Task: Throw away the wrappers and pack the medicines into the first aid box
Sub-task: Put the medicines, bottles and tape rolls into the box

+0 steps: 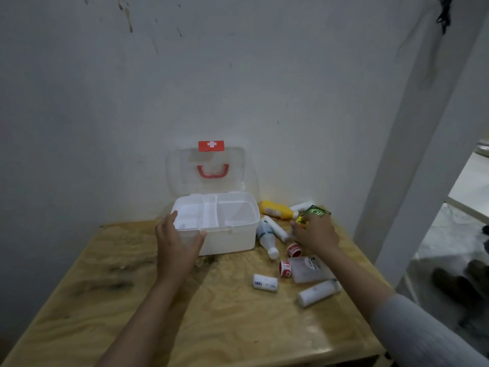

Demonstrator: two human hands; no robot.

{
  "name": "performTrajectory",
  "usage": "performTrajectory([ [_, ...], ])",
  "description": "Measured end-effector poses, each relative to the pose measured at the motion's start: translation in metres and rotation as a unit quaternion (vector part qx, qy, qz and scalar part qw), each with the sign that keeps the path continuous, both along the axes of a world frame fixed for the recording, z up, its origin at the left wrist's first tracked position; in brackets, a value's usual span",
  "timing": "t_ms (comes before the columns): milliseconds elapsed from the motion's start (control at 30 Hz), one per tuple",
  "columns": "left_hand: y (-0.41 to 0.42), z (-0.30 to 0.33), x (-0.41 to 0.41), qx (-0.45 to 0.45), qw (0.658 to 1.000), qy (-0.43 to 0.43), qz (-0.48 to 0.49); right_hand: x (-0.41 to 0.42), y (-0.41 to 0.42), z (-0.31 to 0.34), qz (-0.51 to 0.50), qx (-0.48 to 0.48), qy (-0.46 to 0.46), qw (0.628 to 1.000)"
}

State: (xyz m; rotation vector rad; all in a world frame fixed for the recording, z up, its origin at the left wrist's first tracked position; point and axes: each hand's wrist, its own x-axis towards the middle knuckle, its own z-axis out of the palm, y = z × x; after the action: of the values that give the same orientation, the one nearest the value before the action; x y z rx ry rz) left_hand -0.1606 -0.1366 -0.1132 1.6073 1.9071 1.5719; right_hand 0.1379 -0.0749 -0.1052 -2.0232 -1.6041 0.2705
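At 5 o'clock a grey sleeve (428,337) is covering the right forearm and is running out of the picture at the lower edge. The wooden table (225,327) is also being cut off at the bottom, and dark smears are showing on its left part. Near the middle right, a white roll (265,282), a white tube (318,292) and a cloudy flat container (308,269) are lying apart; their print is too blurred to read. Two small red-labelled tape rolls (285,268) are lying just beside the container.

The left hand (176,243) is resting spread on the front left corner of the first aid box (227,234), thumb on the front rim. The right hand (316,234) is pinching a green carton (315,213) at 2 o'clock; its fingertips are hidden behind the hand. A white bottle (266,235) is lying beside the box, a yellow bottle (276,210) further back.

The box is standing at 12 o'clock, white, with its divided tray showing bare. Its clear lid (238,168) is standing upright against the wall (105,102), showing a red handle (213,172) and a red cross label (211,145).
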Motion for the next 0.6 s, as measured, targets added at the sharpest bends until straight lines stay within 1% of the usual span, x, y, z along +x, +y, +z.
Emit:
performTrajectory([
  [100,0.000,0.000,-0.001,-0.006,1.000,-0.003,0.003,-0.009,-0.003,-0.001,-0.068,0.023,0.015,0.997],
  [233,0.000,0.000,-0.001,-0.008,1.000,0.006,0.006,-0.004,-0.010,-0.001,-0.093,0.056,0.073,0.991],
  [367,0.000,0.000,-0.001,-0.007,1.000,0.006,0.003,0.006,-0.028,0.013,-0.106,0.142,0.132,0.975],
  [467,0.002,0.002,-0.003,-0.019,1.000,-0.001,0.005,0.005,-0.039,0.036,-0.066,0.205,0.149,0.965],
  [533,0.004,0.006,-0.003,-0.038,0.999,-0.003,0.010,-0.001,-0.045,0.055,0.003,0.230,0.153,0.961],
  [600,0.005,0.010,-0.003,-0.056,0.998,0.000,0.011,-0.011,-0.048,0.076,0.080,0.219,0.166,0.958],
])
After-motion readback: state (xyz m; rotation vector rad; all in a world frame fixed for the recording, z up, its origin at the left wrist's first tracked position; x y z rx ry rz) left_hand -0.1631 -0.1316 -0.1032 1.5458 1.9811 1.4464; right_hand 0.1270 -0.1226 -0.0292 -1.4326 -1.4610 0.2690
